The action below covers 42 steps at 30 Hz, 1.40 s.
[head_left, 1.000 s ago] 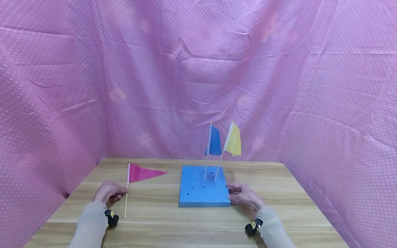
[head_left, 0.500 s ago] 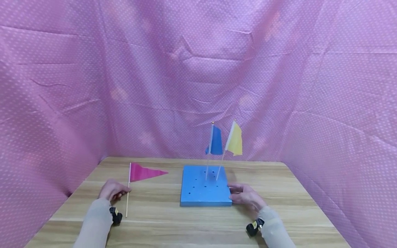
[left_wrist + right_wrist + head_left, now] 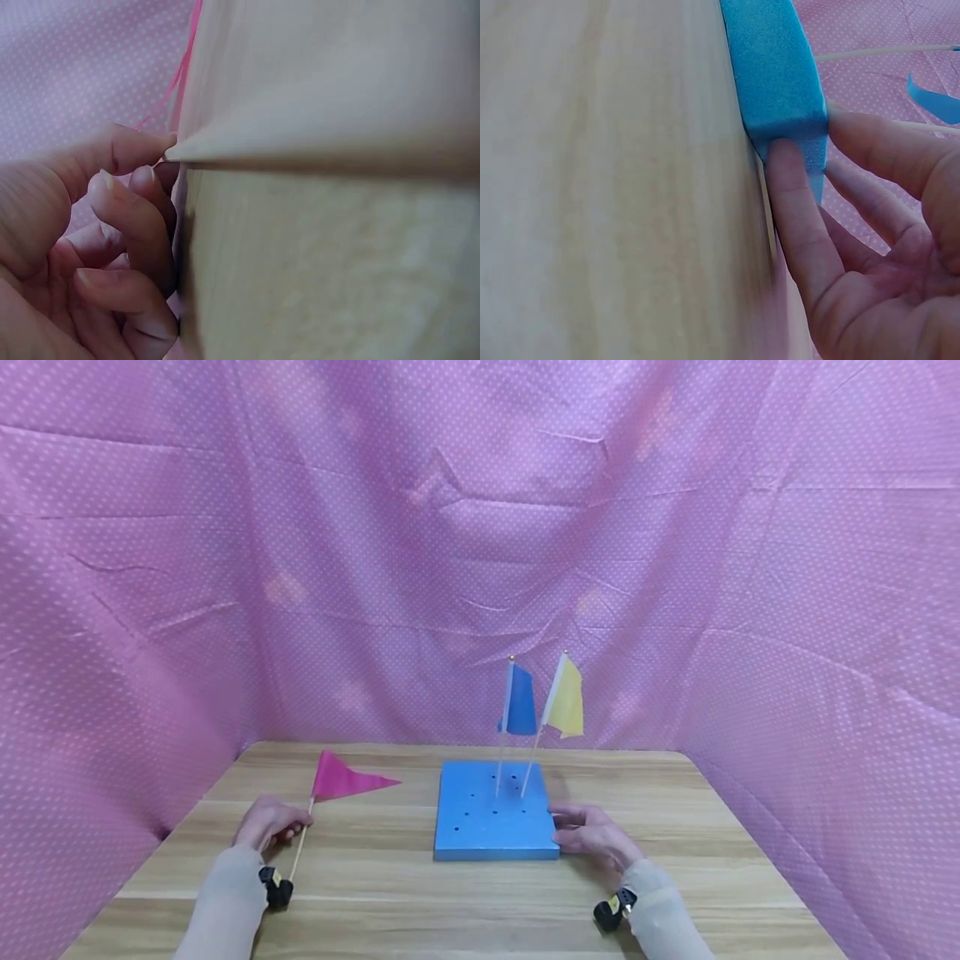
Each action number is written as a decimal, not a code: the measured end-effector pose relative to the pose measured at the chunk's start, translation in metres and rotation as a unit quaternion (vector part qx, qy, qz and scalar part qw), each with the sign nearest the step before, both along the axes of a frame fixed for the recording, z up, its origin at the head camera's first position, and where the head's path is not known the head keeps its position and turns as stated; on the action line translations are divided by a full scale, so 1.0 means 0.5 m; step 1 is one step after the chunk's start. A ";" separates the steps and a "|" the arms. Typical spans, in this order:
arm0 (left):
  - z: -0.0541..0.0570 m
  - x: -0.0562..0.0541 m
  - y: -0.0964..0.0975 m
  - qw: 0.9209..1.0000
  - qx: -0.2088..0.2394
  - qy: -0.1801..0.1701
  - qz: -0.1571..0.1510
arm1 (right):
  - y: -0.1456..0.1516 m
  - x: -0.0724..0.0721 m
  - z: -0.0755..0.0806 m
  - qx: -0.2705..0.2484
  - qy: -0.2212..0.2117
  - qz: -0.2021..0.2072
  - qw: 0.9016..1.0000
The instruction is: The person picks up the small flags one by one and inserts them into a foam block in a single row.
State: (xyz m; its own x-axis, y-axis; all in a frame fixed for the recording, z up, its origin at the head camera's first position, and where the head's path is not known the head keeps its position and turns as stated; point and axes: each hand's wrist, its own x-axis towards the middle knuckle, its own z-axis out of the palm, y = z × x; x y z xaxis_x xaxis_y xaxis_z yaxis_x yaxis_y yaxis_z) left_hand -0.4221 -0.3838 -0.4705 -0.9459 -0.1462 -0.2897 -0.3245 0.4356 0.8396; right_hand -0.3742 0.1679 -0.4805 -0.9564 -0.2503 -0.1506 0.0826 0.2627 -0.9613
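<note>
My left hand [image 3: 268, 821] pinches the thin wooden stick of a pink pennant flag [image 3: 345, 779] between thumb and fingertips, at the table's left. The pennant points right and its stick slants down toward the wrist camera. In the left wrist view the stick [image 3: 315, 165] runs out from the fingertips across the view; the other fingers are curled loosely. My right hand [image 3: 596, 835] touches the right side of a blue foam block [image 3: 498, 837] with holes in its top. In the right wrist view its fairly straight fingers [image 3: 802, 217] lie against the block's corner.
A blue flag [image 3: 521, 702] and a yellow flag [image 3: 567, 700] stand in the block, the yellow one leaning right. The block sits on a wood-grain table [image 3: 420, 910]. Pink dotted cloth [image 3: 480, 560] hangs behind and at both sides.
The pink flag has tilted: its top now leans right and its stick's lower end has swung left toward the wrist. The right hand and the block stay in place.
</note>
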 end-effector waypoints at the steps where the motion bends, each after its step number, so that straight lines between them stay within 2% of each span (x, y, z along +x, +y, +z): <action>1: 0.000 -0.001 0.002 1.000 0.002 0.005 0.001 | -0.001 0.001 0.000 0.001 0.001 0.000 1.000; 5: -0.001 -0.010 0.013 1.000 -0.003 0.020 0.003 | 0.000 0.001 -0.003 0.005 0.007 0.003 1.000; 9: -0.002 -0.018 0.033 0.999 0.012 0.051 -0.008 | 0.003 0.001 -0.004 0.006 0.013 0.009 1.000; 12: 0.003 -0.024 0.049 0.997 0.020 0.075 -0.016 | 0.004 0.000 -0.002 0.004 0.009 0.006 1.000; 16: 0.012 -0.032 0.067 0.996 0.022 0.089 -0.016 | 0.004 -0.001 0.001 0.005 0.007 0.005 1.000; 20: 0.019 -0.036 0.082 0.993 0.055 0.104 -0.014 | 0.005 -0.001 0.001 0.005 0.011 0.011 1.000; 27: 0.032 -0.041 0.108 0.982 0.117 0.146 -0.018 | 0.003 0.001 0.002 0.008 0.010 0.015 1.000; 34: 0.042 -0.045 0.140 0.975 0.161 0.149 -0.020 | 0.005 -0.002 0.001 0.006 0.013 0.012 1.000; 39: 0.041 -0.048 0.167 0.976 0.148 0.158 -0.037 | 0.009 0.000 -0.003 -0.001 0.017 0.020 1.000; 42: 0.037 -0.049 0.178 0.977 0.138 0.159 -0.032 | 0.008 0.000 -0.005 -0.003 0.020 0.025 0.999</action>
State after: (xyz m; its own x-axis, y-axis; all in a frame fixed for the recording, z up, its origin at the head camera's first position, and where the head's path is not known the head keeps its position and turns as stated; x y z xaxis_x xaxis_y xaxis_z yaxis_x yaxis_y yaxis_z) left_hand -0.4465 -0.2951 -0.4522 -0.9991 -0.0415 0.0007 -0.0072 0.1895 0.9819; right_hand -0.3743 0.1718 -0.4829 -0.9479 -0.2985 -0.1112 0.0316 0.2591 -0.9653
